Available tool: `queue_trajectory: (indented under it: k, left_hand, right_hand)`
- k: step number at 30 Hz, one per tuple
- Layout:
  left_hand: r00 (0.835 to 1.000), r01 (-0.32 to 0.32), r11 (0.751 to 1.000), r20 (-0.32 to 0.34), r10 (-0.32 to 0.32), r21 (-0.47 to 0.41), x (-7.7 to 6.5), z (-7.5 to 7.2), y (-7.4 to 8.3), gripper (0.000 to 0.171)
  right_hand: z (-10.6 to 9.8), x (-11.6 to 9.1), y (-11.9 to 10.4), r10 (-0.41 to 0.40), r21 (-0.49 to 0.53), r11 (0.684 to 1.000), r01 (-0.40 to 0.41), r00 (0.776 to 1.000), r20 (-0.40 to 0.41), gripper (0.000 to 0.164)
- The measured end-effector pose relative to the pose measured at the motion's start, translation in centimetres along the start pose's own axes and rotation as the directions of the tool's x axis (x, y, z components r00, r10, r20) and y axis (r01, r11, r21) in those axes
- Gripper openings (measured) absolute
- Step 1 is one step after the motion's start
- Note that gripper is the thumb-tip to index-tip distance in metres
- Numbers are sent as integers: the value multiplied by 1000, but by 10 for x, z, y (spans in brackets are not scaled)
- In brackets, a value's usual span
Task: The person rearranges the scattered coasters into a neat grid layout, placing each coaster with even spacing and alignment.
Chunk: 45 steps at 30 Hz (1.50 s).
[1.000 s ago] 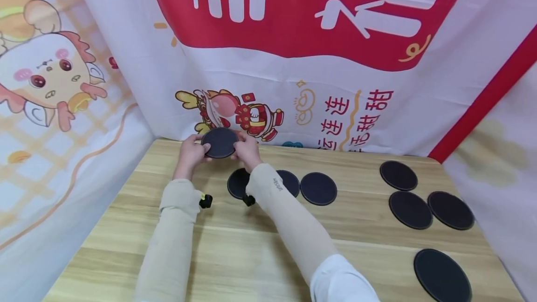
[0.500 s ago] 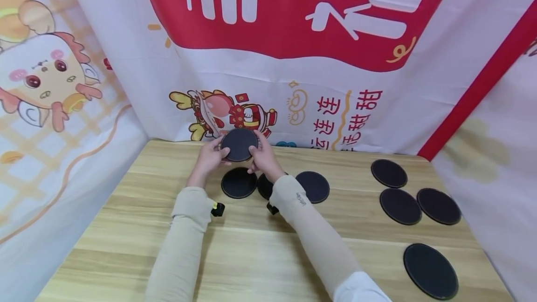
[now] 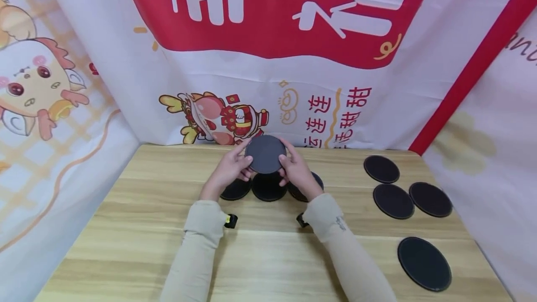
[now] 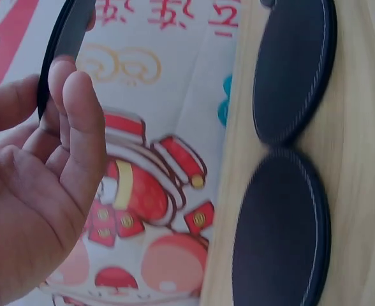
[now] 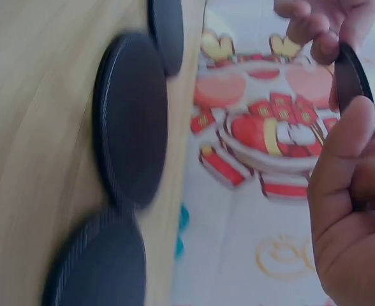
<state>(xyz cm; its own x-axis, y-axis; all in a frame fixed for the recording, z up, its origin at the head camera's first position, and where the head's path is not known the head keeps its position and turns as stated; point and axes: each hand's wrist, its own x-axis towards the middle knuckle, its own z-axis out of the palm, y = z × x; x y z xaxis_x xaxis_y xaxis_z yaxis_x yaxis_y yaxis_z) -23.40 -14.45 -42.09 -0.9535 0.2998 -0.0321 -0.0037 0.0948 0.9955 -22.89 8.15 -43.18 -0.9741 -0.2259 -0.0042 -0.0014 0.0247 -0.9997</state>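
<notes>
A round black coaster point(image 3: 265, 154) is held up in the air, tilted toward the head camera. My left hand point(image 3: 232, 166) pinches its left edge between thumb and fingers. On the opposite edge, my right hand point(image 3: 297, 168) grips it the same way. Below lie three more black coasters in a row: a left one point(image 3: 236, 190), a middle one point(image 3: 269, 187) and a right one point(image 3: 300, 192), partly hidden by the hands. Pale stitching runs round the rim of a lying coaster point(image 4: 280, 229) in the left wrist view.
On the table's right side lie several other coasters, three grouped toward the back point(image 3: 393, 201) and a larger-looking one point(image 3: 424, 264) nearer the front. A printed white and red cloth point(image 3: 235, 69) hangs behind the wooden table point(image 3: 268, 255). A small black camera sits at each wrist.
Both hands have carried the coaster to the right, from beyond the row's left end to over the middle coaster. The head view has shifted slightly. The lying coasters have stayed put.
</notes>
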Motion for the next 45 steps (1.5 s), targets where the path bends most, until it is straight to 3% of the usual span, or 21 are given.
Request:
queue_trajectory:
  k: [5, 11, 16, 21, 28, 36, 45]
  left_hand:
    - [998, -15, 1000, 64, 14, 25, -4, 24, 7, 63]
    - [988, -27, 999, 151, 22, 29, -3, 62, 6, 66]
    - [982, -11, 997, 187, -4, 77, 2, 83, 10, 69]
    - [988, 31, 996, 147, -42, 78, 5, 106, 5, 69]
    - [994, 5, 1000, 112, -6, 4, 8, 143, -11, 69]
    - [998, 10, 999, 59, -8, -50, 16, 170, -25, 68]
    - [997, 70, 993, -23, -72, -98, 28, 201, -27, 64]
  right_hand:
    - [-24, -26, -4, -49, -82, 995, 47, 998, -24, 56]
    - [-54, -57, -1, -47, -80, 996, 42, 997, -59, 56]
    - [-74, -67, 1, -34, -111, 994, 27, 997, -69, 58]
    - [-96, -69, 9, 4, -124, 992, -12, 998, -58, 57]
    - [-130, -77, 16, 68, -76, 995, -72, 997, -43, 55]
    - [-154, -84, 22, 88, -79, 993, -90, 996, -28, 55]
    - [-179, -91, 29, 105, -106, 988, -114, 991, -82, 58]
